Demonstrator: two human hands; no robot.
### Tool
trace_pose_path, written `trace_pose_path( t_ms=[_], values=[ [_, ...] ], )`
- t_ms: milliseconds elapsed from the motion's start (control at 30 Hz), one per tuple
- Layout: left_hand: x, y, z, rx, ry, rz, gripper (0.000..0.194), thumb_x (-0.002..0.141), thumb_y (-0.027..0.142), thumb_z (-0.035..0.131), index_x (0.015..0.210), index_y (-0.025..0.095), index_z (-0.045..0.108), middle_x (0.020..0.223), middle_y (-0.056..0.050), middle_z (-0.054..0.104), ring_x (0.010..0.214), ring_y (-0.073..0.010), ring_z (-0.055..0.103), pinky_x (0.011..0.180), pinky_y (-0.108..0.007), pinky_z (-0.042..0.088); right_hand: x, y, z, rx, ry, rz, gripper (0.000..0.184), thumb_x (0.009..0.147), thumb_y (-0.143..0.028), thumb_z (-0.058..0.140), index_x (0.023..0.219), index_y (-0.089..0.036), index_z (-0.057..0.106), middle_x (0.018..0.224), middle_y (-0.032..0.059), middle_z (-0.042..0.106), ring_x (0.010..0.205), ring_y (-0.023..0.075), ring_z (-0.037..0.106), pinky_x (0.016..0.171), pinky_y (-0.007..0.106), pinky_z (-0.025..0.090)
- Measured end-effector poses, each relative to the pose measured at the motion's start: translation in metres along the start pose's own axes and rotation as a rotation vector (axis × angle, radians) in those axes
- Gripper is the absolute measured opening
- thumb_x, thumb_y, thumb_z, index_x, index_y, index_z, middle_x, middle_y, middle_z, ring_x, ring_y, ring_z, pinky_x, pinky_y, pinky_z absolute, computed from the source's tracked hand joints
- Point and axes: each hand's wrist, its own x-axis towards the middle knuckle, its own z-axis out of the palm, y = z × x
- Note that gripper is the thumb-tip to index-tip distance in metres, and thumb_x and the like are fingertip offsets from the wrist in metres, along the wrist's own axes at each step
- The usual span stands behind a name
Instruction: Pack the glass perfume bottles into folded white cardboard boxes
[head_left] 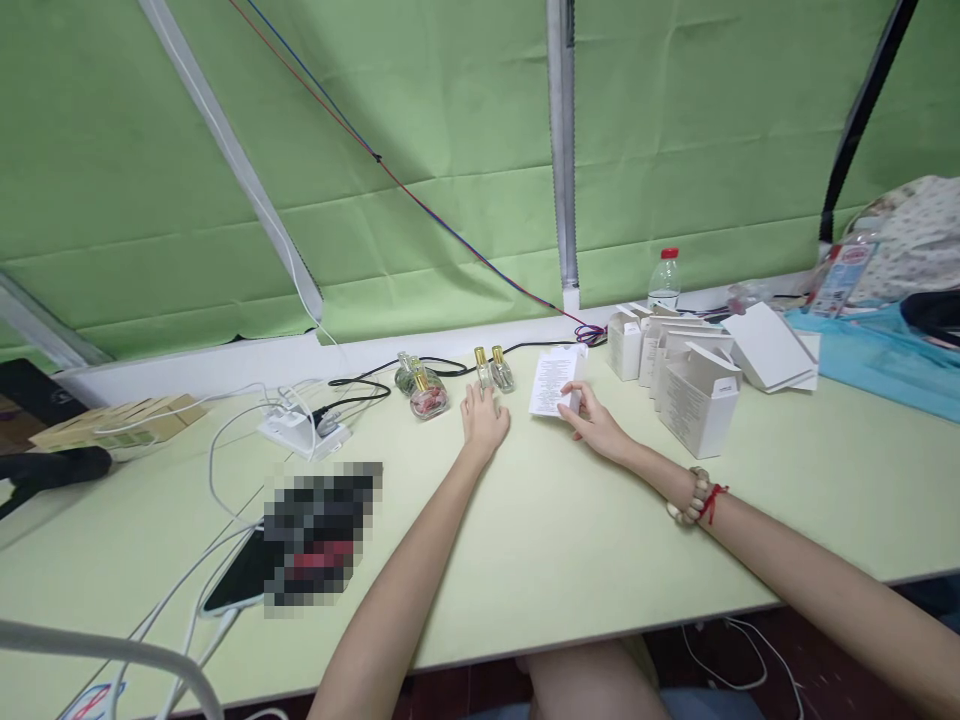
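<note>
My right hand [596, 425] pinches the lower right edge of a white printed carton [553, 382], which looks flattened, between thumb and fingers. To its left, my left hand [486, 420] lies on the table with its fingers stretched forward. Its fingertips reach the lower part of a small glass perfume bottle [483, 372] with a gold cap; whether they touch it I cannot tell. Just right of that stands a second gold-capped perfume bottle [502, 370]. Further left are a perfume bottle with pink contents [428, 396] and a greenish bottle [405, 375] partly behind it.
Several upright white boxes [694, 405] stand at the right, with tilted white cartons [769, 345] beside them. Behind is a red-capped water bottle [664, 278]. A power strip [300, 430], cables and a phone [247, 572] occupy the left side. Blue cloth [885, 365] covers the far right.
</note>
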Motion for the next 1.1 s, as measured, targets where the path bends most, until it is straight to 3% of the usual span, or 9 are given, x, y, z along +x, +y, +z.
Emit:
trace_pose_path(
  t_ms=[133, 200, 333, 400, 533, 633, 833, 967, 1100],
  values=[
    [0.001, -0.009, -0.009, -0.014, 0.352, -0.124, 0.062, 0.076, 0.022, 0.045, 0.134, 0.008, 0.028, 0.149, -0.016, 0.014, 0.139, -0.0272, 0.008, 0.111, -0.043, 0.015, -0.001, -0.001, 0.0, 0.006, -0.01, 0.004, 0.035, 0.077, -0.046, 0.05, 0.105, -0.028, 0.039, 0.087, 0.0003, 0.05, 0.078, 0.0155, 0.05, 0.054, 0.024, 0.051],
    [0.004, -0.017, -0.012, -0.029, 0.463, -0.206, 0.07, 0.075, 0.022, 0.047, 0.137, 0.005, 0.018, 0.15, -0.018, 0.007, 0.139, -0.0277, 0.002, 0.112, -0.043, 0.01, -0.001, -0.001, 0.0, 0.008, -0.014, -0.001, 0.035, 0.077, -0.046, 0.049, 0.106, -0.028, 0.039, 0.087, 0.0004, 0.049, 0.079, 0.0155, 0.049, 0.054, 0.024, 0.051],
    [0.01, -0.03, -0.013, -0.179, 0.429, -0.58, 0.076, 0.071, 0.024, 0.053, 0.135, 0.0, 0.018, 0.144, -0.025, 0.018, 0.137, -0.0334, 0.012, 0.11, -0.043, 0.016, 0.0, 0.001, 0.0, 0.006, -0.015, -0.013, 0.034, 0.078, -0.045, 0.049, 0.106, -0.028, 0.039, 0.085, -0.0002, 0.049, 0.078, 0.015, 0.049, 0.054, 0.024, 0.05],
    [0.012, -0.031, -0.011, -0.198, 0.411, -0.617, 0.072, 0.07, 0.024, 0.054, 0.132, 0.003, 0.023, 0.14, -0.024, 0.025, 0.134, -0.0335, 0.02, 0.109, -0.043, 0.019, 0.0, 0.001, 0.001, 0.012, -0.014, -0.017, 0.034, 0.077, -0.045, 0.049, 0.106, -0.028, 0.04, 0.086, -0.0001, 0.05, 0.077, 0.0148, 0.049, 0.054, 0.024, 0.049],
    [0.011, -0.028, -0.007, -0.18, 0.415, -0.462, 0.069, 0.07, 0.024, 0.054, 0.13, 0.006, 0.026, 0.132, -0.022, 0.035, 0.127, -0.0324, 0.031, 0.105, -0.045, 0.026, 0.0, 0.0, 0.001, 0.012, -0.011, -0.01, 0.035, 0.077, -0.045, 0.049, 0.106, -0.028, 0.04, 0.088, 0.0003, 0.05, 0.077, 0.0146, 0.049, 0.054, 0.024, 0.049],
    [0.009, -0.026, -0.007, -0.205, 0.351, -0.332, 0.065, 0.071, 0.022, 0.052, 0.128, 0.005, 0.027, 0.126, -0.021, 0.04, 0.123, -0.0322, 0.036, 0.102, -0.046, 0.03, 0.0, -0.001, 0.0, 0.006, -0.007, -0.005, 0.034, 0.078, -0.044, 0.049, 0.106, -0.028, 0.04, 0.084, -0.0005, 0.049, 0.077, 0.0148, 0.049, 0.055, 0.024, 0.05],
    [0.011, -0.029, -0.005, -0.27, 0.127, -0.036, 0.049, 0.071, 0.014, 0.045, 0.119, 0.007, 0.041, 0.12, -0.018, 0.045, 0.111, -0.0261, 0.048, 0.096, -0.039, 0.04, 0.001, 0.003, 0.0, 0.012, -0.005, -0.01, 0.036, 0.077, -0.045, 0.05, 0.107, -0.027, 0.04, 0.083, -0.0007, 0.048, 0.075, 0.0146, 0.049, 0.055, 0.025, 0.05],
    [0.011, -0.029, -0.004, -0.259, -0.035, 0.065, 0.046, 0.071, 0.014, 0.042, 0.117, 0.013, 0.047, 0.118, -0.013, 0.052, 0.114, -0.0251, 0.048, 0.098, -0.039, 0.038, 0.001, 0.004, 0.0, 0.001, -0.004, 0.0, 0.037, 0.077, -0.047, 0.049, 0.107, -0.027, 0.04, 0.084, 0.0, 0.05, 0.077, 0.015, 0.049, 0.054, 0.024, 0.05],
    [0.009, -0.025, -0.005, -0.182, 0.052, 0.04, 0.048, 0.072, 0.015, 0.042, 0.119, 0.013, 0.046, 0.123, -0.014, 0.051, 0.12, -0.027, 0.042, 0.102, -0.043, 0.032, 0.001, 0.004, 0.001, -0.001, 0.0, 0.0, 0.037, 0.077, -0.047, 0.049, 0.107, -0.028, 0.039, 0.087, -0.0002, 0.051, 0.076, 0.0148, 0.05, 0.053, 0.024, 0.05]
  ],
)
